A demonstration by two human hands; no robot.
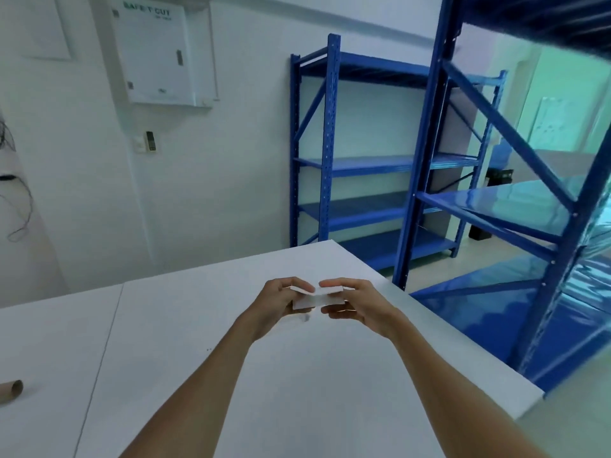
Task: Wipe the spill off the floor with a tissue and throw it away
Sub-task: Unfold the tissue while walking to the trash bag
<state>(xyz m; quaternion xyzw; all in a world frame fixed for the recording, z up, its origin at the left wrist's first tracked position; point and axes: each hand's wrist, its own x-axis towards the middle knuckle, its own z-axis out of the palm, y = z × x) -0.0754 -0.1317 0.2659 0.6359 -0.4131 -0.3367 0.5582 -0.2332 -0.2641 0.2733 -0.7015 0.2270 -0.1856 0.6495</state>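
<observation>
A small white folded tissue (315, 299) is held above the white table (185, 325), between both hands. My left hand (277, 304) pinches its left end with thumb on top and fingers beneath. My right hand (355, 304) pinches its right end the same way. The fingertips of the two hands nearly meet over the tissue. No spill and no bin show in this view.
A brown cardboard tube (11, 391) lies at the table's left edge. Blue metal racks (330, 153) stand behind and to the right (515, 206) of the table. A white wall cabinet (158, 51) hangs on the far wall. Pale floor (575, 404) shows at lower right.
</observation>
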